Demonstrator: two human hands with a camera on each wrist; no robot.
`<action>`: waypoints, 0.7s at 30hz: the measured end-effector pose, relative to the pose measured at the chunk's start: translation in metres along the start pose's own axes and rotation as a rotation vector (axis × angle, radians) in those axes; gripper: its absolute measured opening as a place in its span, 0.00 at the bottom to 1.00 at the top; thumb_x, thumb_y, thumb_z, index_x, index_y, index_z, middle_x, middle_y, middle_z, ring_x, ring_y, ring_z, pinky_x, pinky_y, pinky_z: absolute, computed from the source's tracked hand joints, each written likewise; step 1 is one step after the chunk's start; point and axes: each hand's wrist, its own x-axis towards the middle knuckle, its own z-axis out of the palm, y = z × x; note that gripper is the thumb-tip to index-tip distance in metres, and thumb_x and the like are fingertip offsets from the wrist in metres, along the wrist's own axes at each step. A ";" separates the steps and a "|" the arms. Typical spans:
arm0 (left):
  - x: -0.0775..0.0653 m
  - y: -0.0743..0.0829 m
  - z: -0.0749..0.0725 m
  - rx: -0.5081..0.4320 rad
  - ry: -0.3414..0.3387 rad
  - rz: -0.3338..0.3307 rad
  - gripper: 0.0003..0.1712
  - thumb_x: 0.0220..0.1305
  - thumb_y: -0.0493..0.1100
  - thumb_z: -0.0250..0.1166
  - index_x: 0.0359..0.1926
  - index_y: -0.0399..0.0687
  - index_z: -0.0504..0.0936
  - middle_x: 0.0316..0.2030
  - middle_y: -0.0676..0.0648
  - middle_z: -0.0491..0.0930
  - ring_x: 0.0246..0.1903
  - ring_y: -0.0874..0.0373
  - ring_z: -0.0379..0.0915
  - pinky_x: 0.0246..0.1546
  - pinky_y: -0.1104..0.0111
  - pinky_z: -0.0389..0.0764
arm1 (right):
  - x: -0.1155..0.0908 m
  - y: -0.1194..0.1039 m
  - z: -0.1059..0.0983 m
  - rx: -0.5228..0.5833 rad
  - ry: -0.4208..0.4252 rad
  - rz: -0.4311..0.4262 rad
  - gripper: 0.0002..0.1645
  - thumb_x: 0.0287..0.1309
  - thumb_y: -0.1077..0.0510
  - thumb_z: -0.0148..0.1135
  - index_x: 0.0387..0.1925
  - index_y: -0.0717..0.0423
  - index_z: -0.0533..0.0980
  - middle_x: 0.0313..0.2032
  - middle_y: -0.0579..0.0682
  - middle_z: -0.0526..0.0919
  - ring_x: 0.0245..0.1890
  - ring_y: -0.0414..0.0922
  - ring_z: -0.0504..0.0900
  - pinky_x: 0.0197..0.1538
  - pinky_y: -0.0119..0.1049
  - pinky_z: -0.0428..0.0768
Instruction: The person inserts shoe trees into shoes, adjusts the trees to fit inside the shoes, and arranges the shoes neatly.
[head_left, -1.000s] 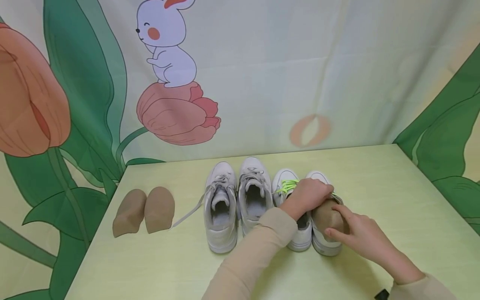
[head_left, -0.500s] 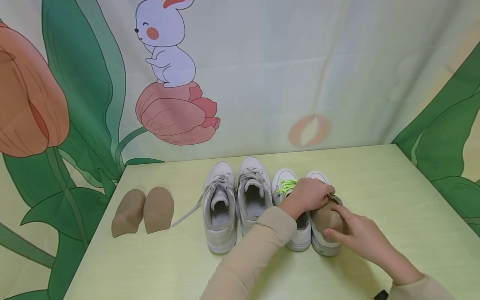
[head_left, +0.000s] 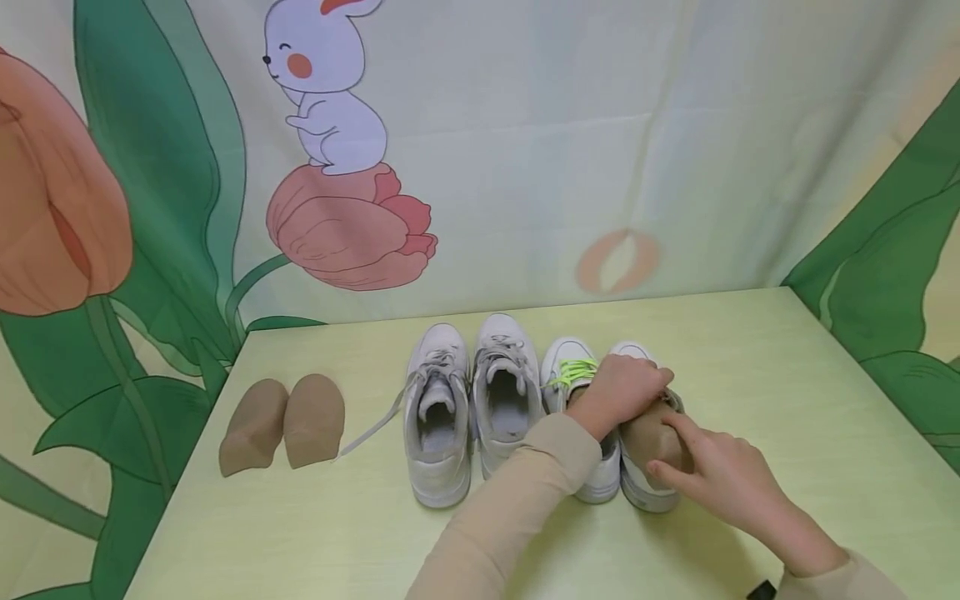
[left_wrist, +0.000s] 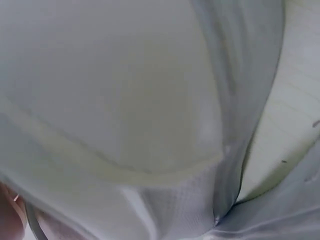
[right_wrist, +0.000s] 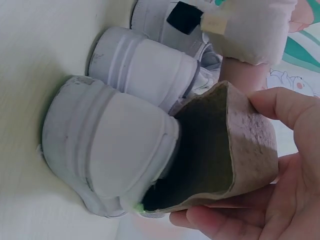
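The rightmost white sneaker (head_left: pixel 651 492) stands toe away from me, a brown pulp shoe insert (head_left: pixel 651 442) partly in its opening. My right hand (head_left: pixel 723 479) holds the insert from the right, thumb on one side and fingers on the other. In the right wrist view, the insert's hollow end (right_wrist: pixel 210 145) faces the camera, tilted over the heel. At the front of that sneaker's opening, my left hand (head_left: pixel 630 387) grips the upper with curled fingers; the fingertips are hidden. Pale shoe surface (left_wrist: pixel 125 100) fills most of the left wrist view.
Beside it stands a white sneaker with green laces (head_left: pixel 577 371), partly under my left arm. Two larger white sneakers (head_left: pixel 438 483) stand further left, one lace trailing across the table (head_left: pixel 337 533). Two brown inserts (head_left: pixel 315 421) lie at the left. A printed curtain (head_left: pixel 510 167) hangs behind.
My left hand has shifted slightly right over the sneaker's opening. My right hand and the insert stay nearly in place. The head view has drifted a little.
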 end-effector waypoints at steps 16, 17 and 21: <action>-0.001 0.000 0.002 -0.112 -0.001 -0.110 0.15 0.56 0.63 0.53 0.22 0.63 0.73 0.21 0.62 0.72 0.24 0.66 0.72 0.19 0.70 0.70 | 0.002 -0.003 -0.001 0.010 -0.010 0.018 0.33 0.46 0.41 0.60 0.50 0.58 0.69 0.19 0.47 0.77 0.18 0.39 0.71 0.19 0.36 0.64; -0.002 -0.001 0.001 -0.123 -0.003 -0.109 0.15 0.56 0.62 0.53 0.22 0.62 0.73 0.21 0.62 0.72 0.23 0.66 0.72 0.19 0.70 0.70 | 0.004 -0.002 0.000 0.013 -0.017 0.021 0.33 0.47 0.41 0.60 0.50 0.58 0.69 0.21 0.48 0.78 0.18 0.40 0.72 0.19 0.36 0.65; -0.005 -0.005 0.000 -0.150 0.007 -0.088 0.15 0.57 0.61 0.52 0.22 0.61 0.73 0.22 0.61 0.72 0.24 0.67 0.71 0.19 0.71 0.70 | 0.012 0.001 0.002 0.020 -0.040 0.027 0.35 0.47 0.42 0.59 0.51 0.61 0.68 0.25 0.53 0.80 0.20 0.43 0.74 0.20 0.36 0.66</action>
